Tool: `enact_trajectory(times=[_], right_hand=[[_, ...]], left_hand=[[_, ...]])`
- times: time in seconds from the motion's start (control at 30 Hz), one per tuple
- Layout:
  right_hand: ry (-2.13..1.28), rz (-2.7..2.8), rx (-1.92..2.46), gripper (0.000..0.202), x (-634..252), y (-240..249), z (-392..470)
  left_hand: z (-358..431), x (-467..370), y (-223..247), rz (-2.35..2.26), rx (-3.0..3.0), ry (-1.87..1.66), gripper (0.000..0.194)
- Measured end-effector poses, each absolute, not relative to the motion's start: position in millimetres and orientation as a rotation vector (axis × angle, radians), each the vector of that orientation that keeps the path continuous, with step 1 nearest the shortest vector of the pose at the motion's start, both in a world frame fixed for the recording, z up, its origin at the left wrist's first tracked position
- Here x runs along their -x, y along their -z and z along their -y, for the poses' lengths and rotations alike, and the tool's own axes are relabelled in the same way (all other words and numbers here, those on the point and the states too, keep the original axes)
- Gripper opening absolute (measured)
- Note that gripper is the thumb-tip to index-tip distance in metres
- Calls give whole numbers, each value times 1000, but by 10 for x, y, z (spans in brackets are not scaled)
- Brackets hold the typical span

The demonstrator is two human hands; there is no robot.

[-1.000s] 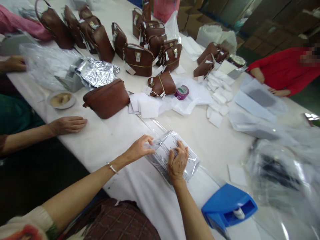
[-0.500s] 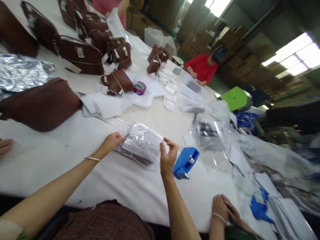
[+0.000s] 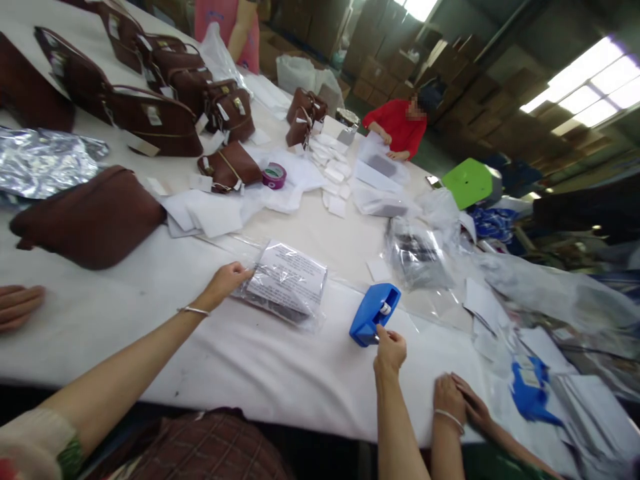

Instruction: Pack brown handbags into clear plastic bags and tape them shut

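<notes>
Head view: my left hand (image 3: pixel 229 279) pinches the left edge of a flat, clear plastic bag (image 3: pixel 285 288), a printed white sheet (image 3: pixel 291 268) visible through it, lying on the white cloth-covered table (image 3: pixel 225 360) before me. My right hand (image 3: pixel 391 349), fingers curled, is at the near end of a blue plastic tape dispenser (image 3: pixel 369 313), right of the bag; whether it grips anything I cannot tell. Brown, loop-handled handbags (image 3: pixel 155 123) stand farther left.

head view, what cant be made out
In the head view:
Printed sheet: words too small and blurred.
Dark item beneath it: mostly covered by the sheet.
Right hand at the blue dispenser: it hides its own grip.
Far left brown bag: cut off by left edge.
</notes>
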State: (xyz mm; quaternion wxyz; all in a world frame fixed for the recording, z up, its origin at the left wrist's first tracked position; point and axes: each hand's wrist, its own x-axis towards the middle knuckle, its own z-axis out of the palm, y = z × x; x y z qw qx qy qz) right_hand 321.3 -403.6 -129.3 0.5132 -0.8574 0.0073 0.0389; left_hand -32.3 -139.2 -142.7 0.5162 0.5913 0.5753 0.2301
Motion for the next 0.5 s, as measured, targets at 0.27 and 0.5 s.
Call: enact_trajectory(times=[0.27,0.5], right_hand=[[-196,-59,1885,53,-2835,1270,4388],[-508,55,1962,47,-2800,1442,4568]], left_hand=[[1416,350,1459,-1377,-1402,-583,41],[1403,343,1570,-1379,-1399,-586,37]])
